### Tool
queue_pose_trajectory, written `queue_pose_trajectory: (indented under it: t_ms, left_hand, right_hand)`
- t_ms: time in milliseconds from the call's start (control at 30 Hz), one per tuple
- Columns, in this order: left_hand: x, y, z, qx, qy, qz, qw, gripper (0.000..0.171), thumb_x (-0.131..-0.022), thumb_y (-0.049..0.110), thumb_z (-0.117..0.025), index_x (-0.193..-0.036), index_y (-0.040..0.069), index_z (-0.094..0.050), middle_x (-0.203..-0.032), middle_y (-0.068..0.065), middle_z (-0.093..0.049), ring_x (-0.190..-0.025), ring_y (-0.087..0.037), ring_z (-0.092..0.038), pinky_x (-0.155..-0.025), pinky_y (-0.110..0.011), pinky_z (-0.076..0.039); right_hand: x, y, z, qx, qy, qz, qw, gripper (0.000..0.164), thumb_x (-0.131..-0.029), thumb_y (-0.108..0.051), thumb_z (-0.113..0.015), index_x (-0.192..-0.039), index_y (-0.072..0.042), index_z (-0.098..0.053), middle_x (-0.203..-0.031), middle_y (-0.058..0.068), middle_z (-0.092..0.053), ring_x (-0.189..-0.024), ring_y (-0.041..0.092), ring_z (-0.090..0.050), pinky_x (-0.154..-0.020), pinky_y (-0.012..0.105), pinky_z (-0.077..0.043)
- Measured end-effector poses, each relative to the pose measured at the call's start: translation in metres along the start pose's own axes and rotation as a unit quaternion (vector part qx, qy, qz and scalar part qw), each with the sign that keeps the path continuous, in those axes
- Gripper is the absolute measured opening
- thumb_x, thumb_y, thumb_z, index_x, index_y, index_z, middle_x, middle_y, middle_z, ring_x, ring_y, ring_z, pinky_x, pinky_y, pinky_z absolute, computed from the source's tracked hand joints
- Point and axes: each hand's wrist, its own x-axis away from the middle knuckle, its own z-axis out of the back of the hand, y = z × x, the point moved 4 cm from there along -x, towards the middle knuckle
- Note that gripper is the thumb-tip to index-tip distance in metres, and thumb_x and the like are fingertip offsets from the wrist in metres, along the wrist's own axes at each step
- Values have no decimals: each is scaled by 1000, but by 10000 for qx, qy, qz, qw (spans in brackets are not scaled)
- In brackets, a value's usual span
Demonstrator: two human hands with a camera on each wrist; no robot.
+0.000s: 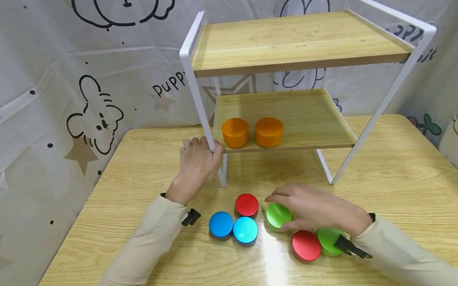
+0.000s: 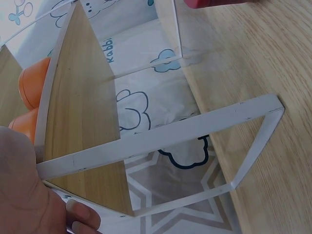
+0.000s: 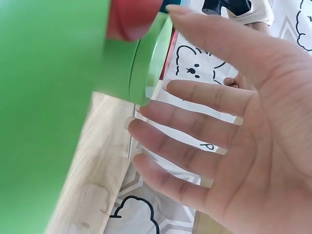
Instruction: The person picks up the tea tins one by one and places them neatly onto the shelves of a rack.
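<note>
The left hand [image 1: 199, 161] grips the white frame [image 1: 196, 91] of the rack beside its lower shelf [image 1: 307, 119]; a light, firm hold should steady it without tugging it askew. An orange cylinder [image 1: 235, 133] and a second orange cylinder [image 1: 269, 133] stand near that shelf's front edge, so any jolt to the frame risks sliding them.

On the surface [image 1: 107, 222], a blue cylinder [image 1: 220, 225], a light-blue cylinder [image 1: 245, 230] and a red cylinder [image 1: 247, 205] sit clustered. Just right of these is the green cylinder [image 1: 277, 216], apparently the one being reached for. The right hand [image 1: 311, 204] arches over it with fingers extended, thumb at the near side; I cannot tell whether they touch it. Best to pinch low on its wall, then lift straight up, with the wrist clear of the front red cylinder [image 1: 306, 245] and the other green cylinder [image 1: 328, 241].
</note>
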Motion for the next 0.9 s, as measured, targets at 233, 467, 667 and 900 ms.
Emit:
queue_pose_trajectory:
  t_ms: [233, 467, 667, 900]
  left_hand:
    - [-1, 1, 0, -38, -28, -10, 10000, 45, -92, 32, -21, -70, 3, -48, -71, -16, -46, -69, -35, -40, -56, -40, -33]
    - [0, 2, -1, -93, -92, -38, 9999, 45, -92, 32, -22, -71, 3, -48, -71, -16, -46, -69, -35, -41, -56, -40, -33]
    - [0, 1, 0, -106, -75, -34, 9999, 45, -92, 32, -20, -71, 4, -48, -71, -16, -46, -69, -36, -41, -56, -40, -34]
    - [-1, 0, 1, -129, -82, -17, 9999, 45, -92, 33, -21, -72, 3, -48, -72, -16, -47, -70, -36, -41, -57, -41, -34]
  right_hand:
    - [-3, -3, -3, 81, -119, 56, 9999, 57, -74, -29, -81, -125, -11, -61, -115, 5, -62, -102, 28, -60, -89, 47, -48]
    - [-3, -4, -5, 44, -168, 98, 9998, 55, -72, -25, -83, -122, -13, -62, -112, 4, -62, -95, 25, -60, -85, 44, -49]
    - [-2, -4, -8, 150, -210, 200, 9995, 56, -71, -20, -84, -121, -14, -61, -110, 2, -62, -95, 23, -59, -84, 43, -49]
    - [-1, -3, -8, 138, -117, 266, 9995, 54, -71, -18, -83, -119, -10, -60, -113, 2, -63, -106, 24, -56, -90, 46, -47]
